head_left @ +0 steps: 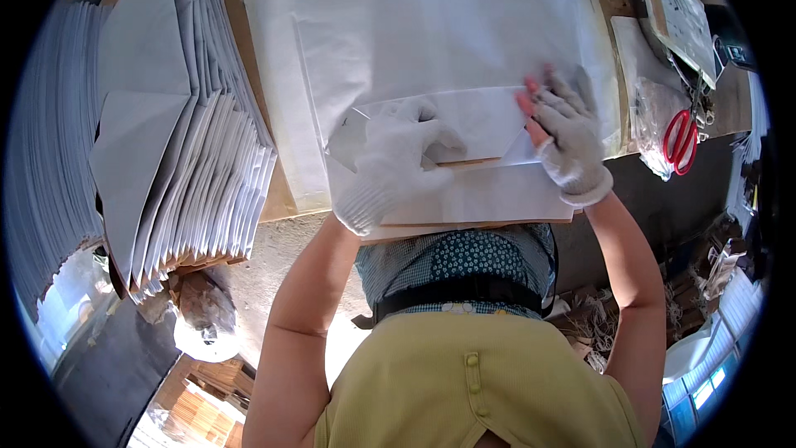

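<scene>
A large white paper bag (431,41) lies flat on the worktable in front of me, its near end folded into flaps with slanted corners and a brown inner edge showing. My left hand (402,153), in a white knitted glove, rests on the left part of the folded end (489,191). Its fingers curl in, and whatever is under them is hidden. On the right side of the fold lies my right hand (568,129), with fingers spread over the paper and slightly blurred. Its glove leaves some reddish fingertips bare.
Thick stacks of folded white paper (203,158) stand at the left, beside more layered sheets (54,133). Red-handled scissors (681,141) hang at the right table edge, near clear plastic wrap (659,112). A white-rimmed container (207,332) stands below left; scraps (593,323) litter the lower right.
</scene>
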Demonstrator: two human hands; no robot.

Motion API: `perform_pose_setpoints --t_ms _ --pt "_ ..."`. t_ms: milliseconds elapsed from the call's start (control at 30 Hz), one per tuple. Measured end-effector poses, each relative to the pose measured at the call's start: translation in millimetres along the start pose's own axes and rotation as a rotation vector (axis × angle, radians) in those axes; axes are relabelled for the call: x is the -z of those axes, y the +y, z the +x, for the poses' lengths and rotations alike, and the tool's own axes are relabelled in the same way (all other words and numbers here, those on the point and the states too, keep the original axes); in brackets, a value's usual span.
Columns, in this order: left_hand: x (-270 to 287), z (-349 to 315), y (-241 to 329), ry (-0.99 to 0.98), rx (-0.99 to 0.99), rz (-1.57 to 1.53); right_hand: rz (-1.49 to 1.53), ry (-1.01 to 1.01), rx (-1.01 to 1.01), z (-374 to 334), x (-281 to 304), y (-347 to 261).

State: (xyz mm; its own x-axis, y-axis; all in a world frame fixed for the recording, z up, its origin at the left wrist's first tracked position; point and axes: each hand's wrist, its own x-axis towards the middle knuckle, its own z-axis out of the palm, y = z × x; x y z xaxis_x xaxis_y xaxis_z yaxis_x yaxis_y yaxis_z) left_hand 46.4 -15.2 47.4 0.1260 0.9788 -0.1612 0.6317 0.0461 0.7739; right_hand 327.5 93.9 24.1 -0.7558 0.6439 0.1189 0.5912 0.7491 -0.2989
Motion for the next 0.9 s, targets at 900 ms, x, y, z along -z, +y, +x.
perform_pose_setpoints --t_ms 900 --pt "16 -104 -29 0.625 0.547 -1.299 0.020 -0.114 -0.170 -18 47 8"
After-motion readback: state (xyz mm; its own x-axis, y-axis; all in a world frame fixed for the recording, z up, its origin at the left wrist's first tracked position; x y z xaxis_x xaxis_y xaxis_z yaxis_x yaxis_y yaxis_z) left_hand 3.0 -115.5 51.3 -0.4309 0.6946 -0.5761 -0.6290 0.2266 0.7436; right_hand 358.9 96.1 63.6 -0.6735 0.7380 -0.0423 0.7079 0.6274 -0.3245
